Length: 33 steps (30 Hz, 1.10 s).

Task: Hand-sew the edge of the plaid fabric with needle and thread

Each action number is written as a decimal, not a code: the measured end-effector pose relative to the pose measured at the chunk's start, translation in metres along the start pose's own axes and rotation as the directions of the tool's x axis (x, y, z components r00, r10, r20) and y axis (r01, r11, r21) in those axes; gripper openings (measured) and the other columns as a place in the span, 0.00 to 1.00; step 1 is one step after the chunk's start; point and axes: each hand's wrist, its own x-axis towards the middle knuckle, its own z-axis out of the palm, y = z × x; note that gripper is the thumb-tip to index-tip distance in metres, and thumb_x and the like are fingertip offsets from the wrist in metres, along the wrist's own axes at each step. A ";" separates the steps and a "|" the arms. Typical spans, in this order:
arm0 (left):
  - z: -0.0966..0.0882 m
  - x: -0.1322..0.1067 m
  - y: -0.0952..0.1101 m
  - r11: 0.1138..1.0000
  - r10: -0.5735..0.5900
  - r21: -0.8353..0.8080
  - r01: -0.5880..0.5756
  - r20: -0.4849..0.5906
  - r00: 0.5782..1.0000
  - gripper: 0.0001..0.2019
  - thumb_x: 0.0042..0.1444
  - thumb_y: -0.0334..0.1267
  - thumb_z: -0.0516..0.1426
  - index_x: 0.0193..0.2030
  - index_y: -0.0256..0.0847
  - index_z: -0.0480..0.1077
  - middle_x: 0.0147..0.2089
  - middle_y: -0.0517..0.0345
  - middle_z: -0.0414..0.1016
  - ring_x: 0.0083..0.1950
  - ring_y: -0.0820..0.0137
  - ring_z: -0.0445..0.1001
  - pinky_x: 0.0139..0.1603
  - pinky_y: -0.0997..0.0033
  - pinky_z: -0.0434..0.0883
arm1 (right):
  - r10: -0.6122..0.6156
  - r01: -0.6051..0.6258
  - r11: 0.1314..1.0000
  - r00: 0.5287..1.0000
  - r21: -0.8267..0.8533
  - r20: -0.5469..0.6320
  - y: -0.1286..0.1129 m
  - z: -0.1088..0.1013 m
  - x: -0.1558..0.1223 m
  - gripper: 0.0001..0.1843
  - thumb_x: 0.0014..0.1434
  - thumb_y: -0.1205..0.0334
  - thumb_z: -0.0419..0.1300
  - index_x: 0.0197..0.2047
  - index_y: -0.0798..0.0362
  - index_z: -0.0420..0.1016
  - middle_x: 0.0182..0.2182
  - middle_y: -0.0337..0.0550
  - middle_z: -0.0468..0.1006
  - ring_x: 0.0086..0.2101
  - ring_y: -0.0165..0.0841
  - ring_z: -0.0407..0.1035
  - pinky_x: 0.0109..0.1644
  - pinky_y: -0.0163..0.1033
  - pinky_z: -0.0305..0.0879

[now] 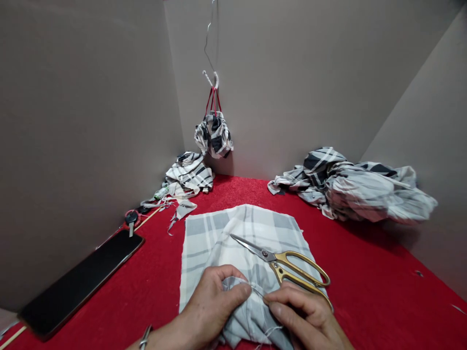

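A grey-and-white plaid cloth (251, 223) lies spread in front of me, its near part gathered up in folds. My left hand (215, 296) pinches those folds between thumb and forefinger. Just to the right, my right hand (299, 311) has thumb and forefinger pressed together on a thin sewing needle (258, 292), whose far end meets the cloth by my left thumb. Loose thread trails down over the folds. Scissors (268, 255) with gold handles rest on the cloth, blades nearly closed, with the lower handle partly behind my right hand.
On the red table cover (350, 272), a black phone (80, 282) lies at left, with a key (131, 222) by its top end. Plaid scraps (189, 175) are piled back left, a larger cloth heap (365, 189) at right. A plaid pouch (215, 133) hangs from a hook.
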 end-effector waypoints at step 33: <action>-0.003 -0.001 -0.004 0.983 0.104 0.149 -0.104 0.010 0.995 0.12 0.47 0.45 0.58 0.29 0.36 0.68 0.21 0.65 0.61 0.23 0.76 0.56 0.22 0.78 0.55 | -0.088 0.088 0.996 0.995 -0.001 0.052 0.003 -0.002 0.002 0.14 0.59 0.57 0.52 0.32 0.51 0.78 0.24 0.40 0.68 0.28 0.34 0.64 0.33 0.37 0.58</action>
